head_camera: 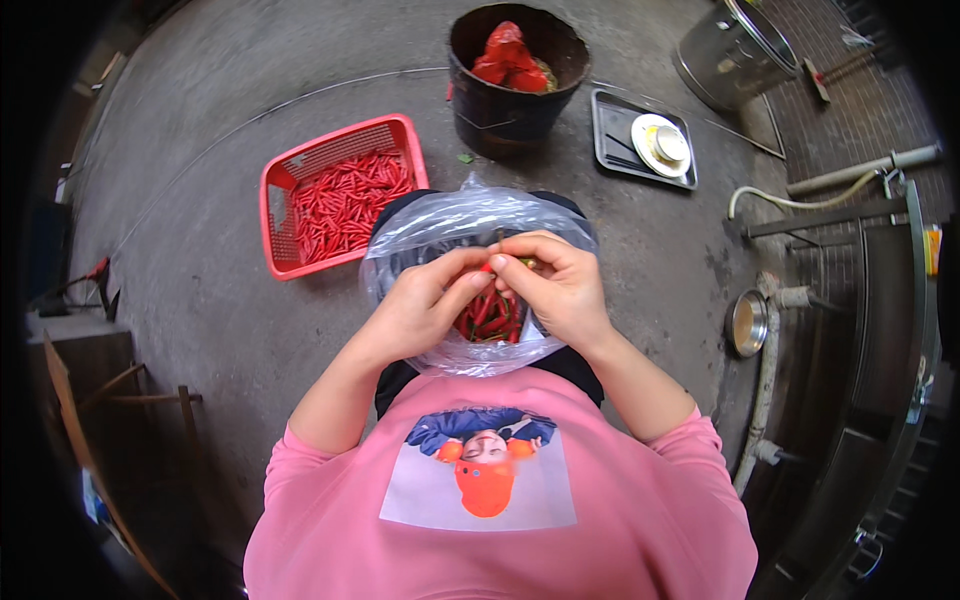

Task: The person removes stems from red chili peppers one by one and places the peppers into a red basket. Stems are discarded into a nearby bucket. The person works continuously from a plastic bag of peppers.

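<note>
My left hand (431, 296) and my right hand (562, 289) meet fingertip to fingertip over an open clear plastic bag (480, 206) on my lap. Pinched between them is a small red chili pepper (487, 268), mostly covered by the fingers. Greenish stem ends (531, 264) poke out by my right fingers; which pepper they belong to is hidden. Below the hands, inside the bag, lies a heap of red chili peppers (491, 319) with green stems. A red plastic basket (405, 139) stands on the floor to the left, holding many loose red chilies (349, 199).
Beyond my knees stands a dark bucket (499, 124) with a red plastic bag (510, 56) inside. To its right, a tray (611, 124) carries a plate (646, 142) and chopsticks. A metal drum (724, 64), a steel bowl (750, 322) and pipes (765, 405) line the right side.
</note>
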